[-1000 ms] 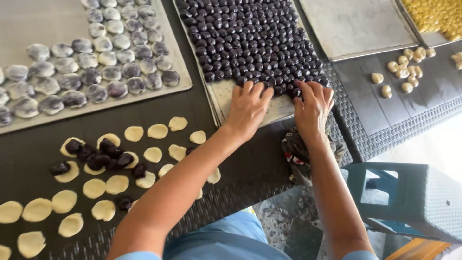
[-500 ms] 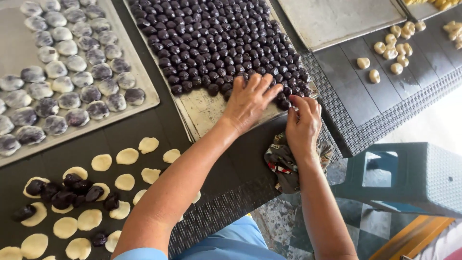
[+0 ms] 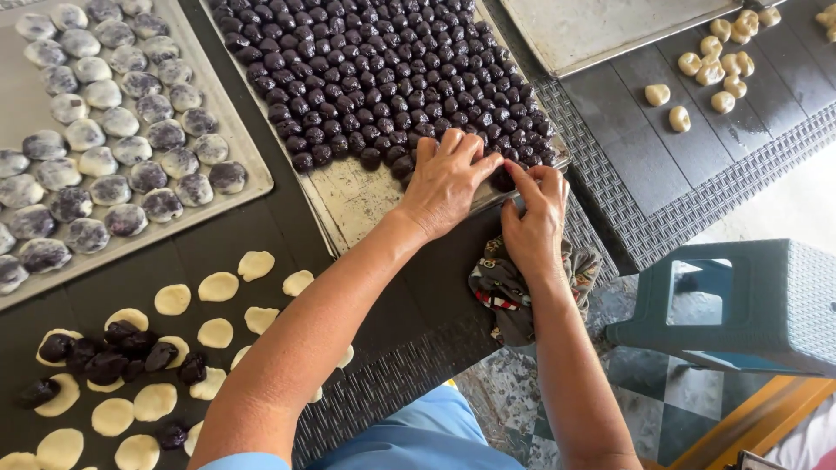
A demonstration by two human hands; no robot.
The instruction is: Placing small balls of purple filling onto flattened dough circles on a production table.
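A metal tray (image 3: 348,204) packed with several rows of dark purple filling balls (image 3: 383,78) lies in front of me. My left hand (image 3: 448,178) rests palm down over the balls at the tray's near right corner, fingers bent over them. Whether it grips any is hidden. Just to its right, my right hand (image 3: 533,218) pinches one dark ball (image 3: 503,180) at the tray's edge with thumb and fingertips. Both forearms reach in from below.
A second tray (image 3: 26,87) on the left holds purple-marbled dough balls (image 3: 131,148). Flat pale dough discs (image 3: 218,285), some topped with dark balls (image 3: 109,352), lie on the dark table (image 3: 435,287). A patterned cloth (image 3: 501,292), an empty tray (image 3: 601,30), small pale dough balls (image 3: 723,65) and a grey stool (image 3: 749,305) are on the right.
Both hands have stayed at the tray's near right corner. My right hand's fingers have closed in on a dark ball at the edge. The view has shifted slightly.
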